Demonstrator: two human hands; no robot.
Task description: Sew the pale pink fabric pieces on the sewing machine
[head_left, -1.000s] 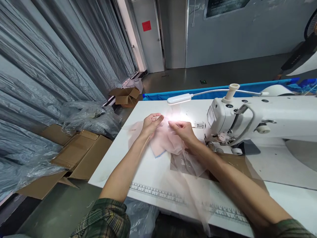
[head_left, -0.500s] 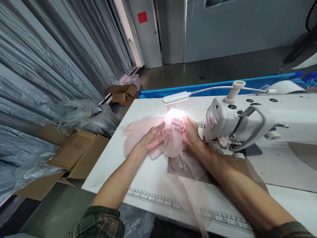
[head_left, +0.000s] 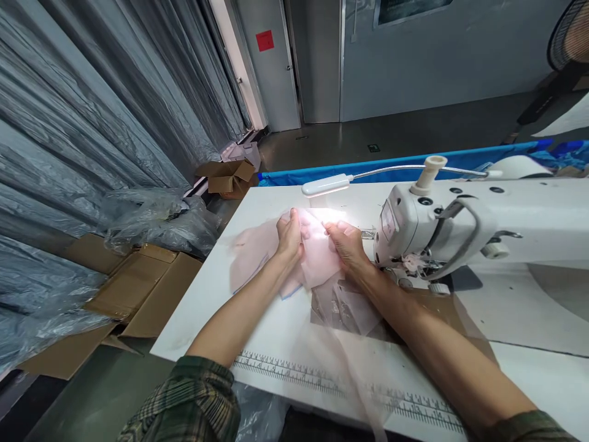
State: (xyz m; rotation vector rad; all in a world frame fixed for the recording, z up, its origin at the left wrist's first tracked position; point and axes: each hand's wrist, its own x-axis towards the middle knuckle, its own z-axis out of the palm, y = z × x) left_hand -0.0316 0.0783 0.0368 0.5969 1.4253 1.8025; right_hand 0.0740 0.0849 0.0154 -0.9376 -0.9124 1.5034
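A: From the head camera, what have the hands got?

B: Both are on the same sheer pink fabric (head_left: 322, 264). The left hand (head_left: 289, 236) pinches it, thumb pointing up toward the far edge of the desk (head_left: 271, 325). The right hand (head_left: 347, 245) grips it a little to the right, with thumb and fingers closed together.

A: And where does the cloth run?

B: One part is stretched between the two hands. Another, with a blue line along its border, spreads toward the desk's left edge. A long tail trails across the printed ruler scale (head_left: 285, 369) and over the near edge.

A: What's around it?

B: A white sewing machine (head_left: 409, 215) fills the right side, its head near the right hand. A lamp (head_left: 327, 185) hangs by the far edge, lighting the fabric. Beyond the left edge sits an open cardboard box (head_left: 138, 279).
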